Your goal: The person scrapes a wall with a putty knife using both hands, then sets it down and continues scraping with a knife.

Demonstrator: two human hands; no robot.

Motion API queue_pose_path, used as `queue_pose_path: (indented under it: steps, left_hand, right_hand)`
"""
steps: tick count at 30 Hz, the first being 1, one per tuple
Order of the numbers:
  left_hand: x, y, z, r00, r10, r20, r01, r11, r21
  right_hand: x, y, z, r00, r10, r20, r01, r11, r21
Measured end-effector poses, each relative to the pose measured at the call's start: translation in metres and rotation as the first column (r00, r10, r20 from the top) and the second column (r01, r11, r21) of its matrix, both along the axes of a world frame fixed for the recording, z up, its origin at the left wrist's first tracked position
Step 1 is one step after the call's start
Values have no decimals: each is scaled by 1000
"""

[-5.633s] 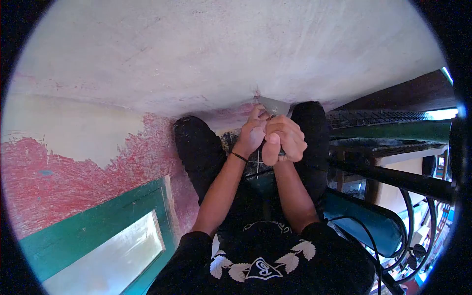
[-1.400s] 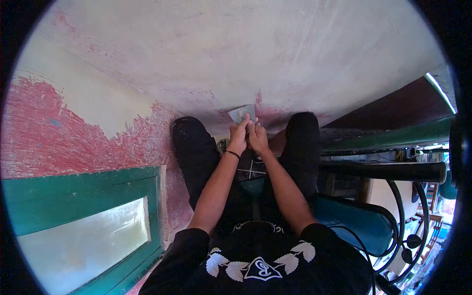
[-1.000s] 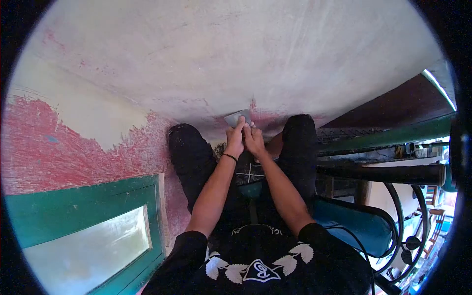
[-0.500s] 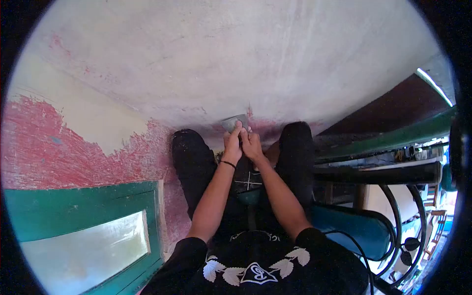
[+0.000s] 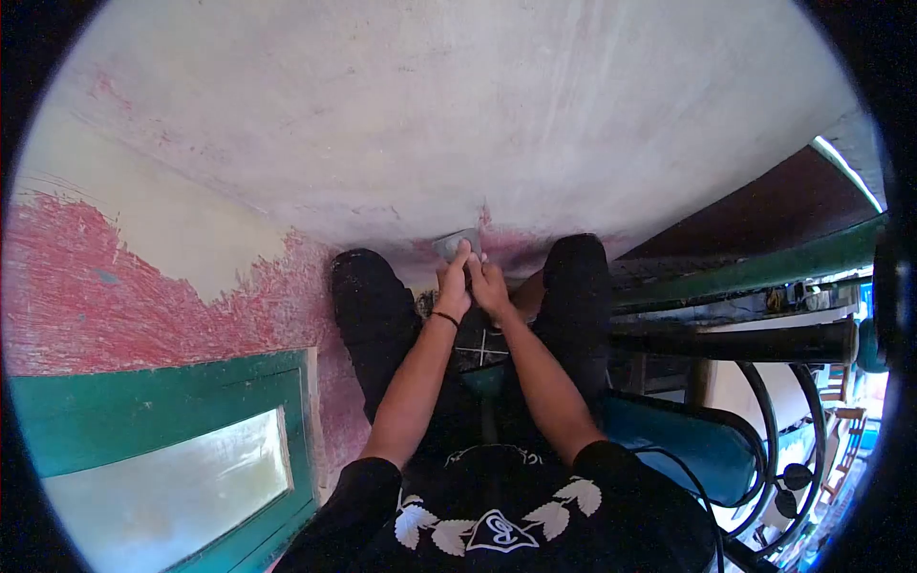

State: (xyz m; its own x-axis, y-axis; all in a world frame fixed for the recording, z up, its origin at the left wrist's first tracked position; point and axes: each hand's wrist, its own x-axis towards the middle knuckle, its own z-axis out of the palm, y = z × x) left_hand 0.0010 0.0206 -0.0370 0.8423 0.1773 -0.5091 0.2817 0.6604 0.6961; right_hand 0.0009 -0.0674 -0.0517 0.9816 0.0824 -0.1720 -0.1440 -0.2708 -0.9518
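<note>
- Reaching forward between the knees, both arms are seen in the head view stretched toward the wall (image 5: 497,115), the forearms converging so that the two hands meet side by side.
- The left hand (image 5: 453,286), with a dark band at its wrist, is closed around the scraper (image 5: 456,243), one finger laid up along the back of the blade.
- The right hand (image 5: 490,285) is pressed against the left one and is also closed on the scraper, its fingers curled over the lower part.
- The scraper's grey blade is seen just above the fingertips, its far edge set against the wall where pale plaster meets a pink patch; its handle is hidden inside the hands.
- A green window frame (image 5: 153,420) is seen at the lower left, and dark railing bars (image 5: 735,339) at the right.
</note>
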Motion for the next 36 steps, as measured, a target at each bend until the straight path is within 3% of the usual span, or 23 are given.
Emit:
queue_pose_path:
  steps: [1,3,6,7,10,16,20,23,27,29,32,33,36]
  left_hand:
    - [1,1,2,999,17,32,-16,1000,-25]
    - [8,3,3,994,46,98,-38,996,-77]
    - [9,9,-1,994,-38,101,41,999,-28]
    - [3,7,-5,998,-40,46,46,989,-142]
    - [1,1,-10,1000,-18,4,18,997,-77]
    - [6,15,-14,991,-76,113,84,994,-67]
    - [3,1,-14,999,3,35,2,993,-117]
    - [-1,5,-4,1000,-2,13,4,993,-115]
    - [-7,4,-8,1000,3,28,0,993,-120]
    - [1,4,-9,998,29,63,-23,996,-91]
    - [1,2,-7,989,105,100,-113,990,83]
    - [-3,4,-1,999,27,43,-27,1000,-10]
    - [0,4,-6,999,2,-36,-3,1000,-23]
  right_hand:
    - [-3,0,6,1000,1,-18,-2,999,-44]
    - [4,-4,33,998,67,-11,-67,996,58]
    - [-7,-4,26,988,72,-136,-64,996,58]
    - [-7,-1,6,999,8,-42,-4,996,91]
    - [-7,12,-17,951,-171,258,109,966,236]
    - [4,-1,1,1000,20,-2,-20,994,112]
    - [-2,-3,3,974,53,-220,-46,998,38]
    - [-8,0,24,952,41,-303,22,979,201]
    - [-9,2,-2,983,11,-181,8,995,103]
    - [-4,0,2,981,43,-190,-13,988,155]
    - [1,2,-15,975,20,-220,-1,996,88]
    - [-2,3,-17,973,7,-230,7,998,61]
    - [4,5,-40,988,-47,-150,44,999,-19]
